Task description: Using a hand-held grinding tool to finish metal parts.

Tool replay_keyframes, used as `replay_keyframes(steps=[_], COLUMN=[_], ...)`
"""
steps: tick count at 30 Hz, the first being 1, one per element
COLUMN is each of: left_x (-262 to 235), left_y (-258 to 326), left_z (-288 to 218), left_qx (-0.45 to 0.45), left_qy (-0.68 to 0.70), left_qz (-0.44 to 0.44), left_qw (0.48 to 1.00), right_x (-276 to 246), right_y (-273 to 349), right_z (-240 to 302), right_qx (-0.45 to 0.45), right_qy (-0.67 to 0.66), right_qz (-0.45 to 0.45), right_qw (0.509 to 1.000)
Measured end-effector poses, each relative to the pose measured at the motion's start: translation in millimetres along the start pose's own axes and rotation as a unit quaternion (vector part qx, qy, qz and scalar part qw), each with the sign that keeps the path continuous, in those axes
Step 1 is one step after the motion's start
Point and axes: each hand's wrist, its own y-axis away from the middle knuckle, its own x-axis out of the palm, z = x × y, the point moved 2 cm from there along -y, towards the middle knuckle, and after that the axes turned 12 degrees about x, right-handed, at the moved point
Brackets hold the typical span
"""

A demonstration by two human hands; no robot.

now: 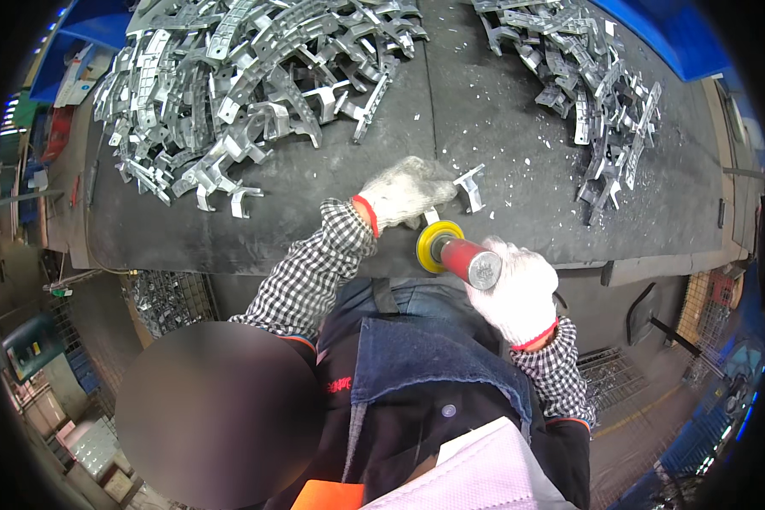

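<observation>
My left hand [410, 192], in a white knit glove with a red cuff, is closed on a silvery metal bracket [471, 187] just above the dark bench top. One end of the bracket sticks out past the fingers to the right; the glove hides its middle. Wrapped round a red power sander [471, 262] is my gloved right hand [518, 293]. The sander's round yellow disc [439, 246] sits right below the left hand, close to the bracket's lower end. Whether disc and metal touch, I cannot tell.
A large heap of metal brackets [255, 76] covers the bench's far left. A smaller pile of brackets [591, 93] lies at the far right, with metal chips scattered nearby. Blue bins [667, 34] stand behind. Below the bench's front edge, a wire basket [174, 302] holds small parts.
</observation>
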Motion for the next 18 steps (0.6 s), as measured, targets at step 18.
replay_keyframes(steps=[18], left_x=[-3], left_y=[-7], left_z=[19], left_qx=[0.070], left_qy=[0.028], left_qz=[-0.030], left_qw=[0.997], right_x=[3], right_y=[2], right_z=[0], right_qx=[-0.021], right_qy=[-0.016], right_qz=[-0.058], right_qw=[0.998])
